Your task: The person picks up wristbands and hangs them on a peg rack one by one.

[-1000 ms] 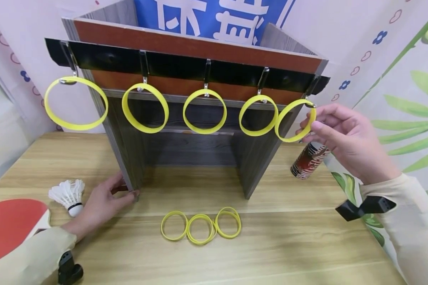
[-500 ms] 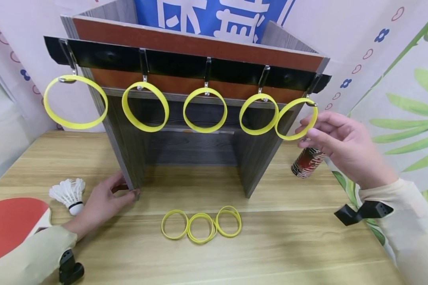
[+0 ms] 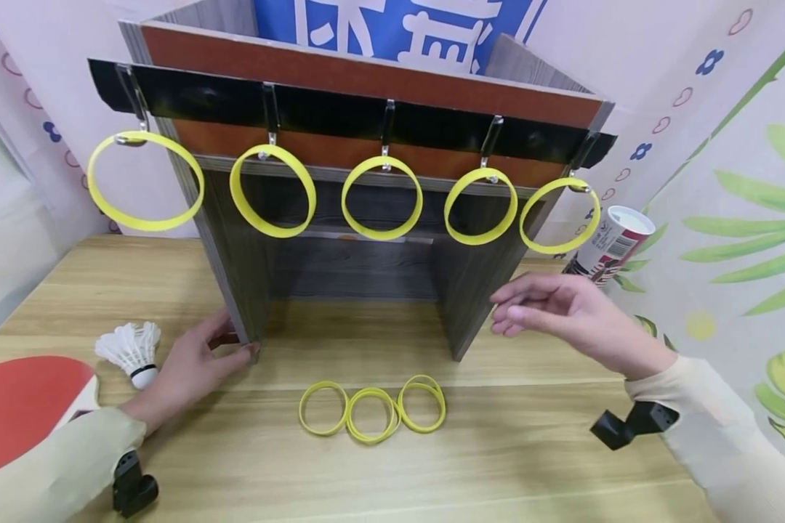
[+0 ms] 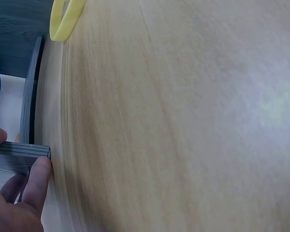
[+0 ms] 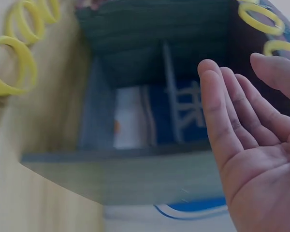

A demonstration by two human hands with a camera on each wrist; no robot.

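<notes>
A grey wooden stand (image 3: 199, 189) carries a black strip (image 3: 330, 110) with several metal hooks, and a yellow ring hangs from each, the rightmost ring (image 3: 552, 249) included. My left hand (image 3: 186, 374) grips the lower front edge of the stand's left side panel (image 4: 24, 151), thumb and fingers on opposite faces. Below the rightmost ring, beside the right panel, my right hand (image 3: 572, 309) holds nothing. Its fingers (image 5: 217, 111) are nearly straight in the right wrist view, the palm facing the camera. Several more yellow rings (image 3: 371, 440) lie on the table in front of the stand.
On the wooden table (image 3: 288, 479), a shuttlecock (image 3: 129, 350) and a red table tennis bat (image 3: 26, 407) lie to the left. A red and white cylindrical can (image 3: 611, 245) stands behind my right hand. Patterned cloth (image 3: 726, 305) borders the table on the right.
My right hand has let go of the rightmost yellow ring and moved down and to the left. That ring hangs on its hook. My left hand keeps its grip on the panel.
</notes>
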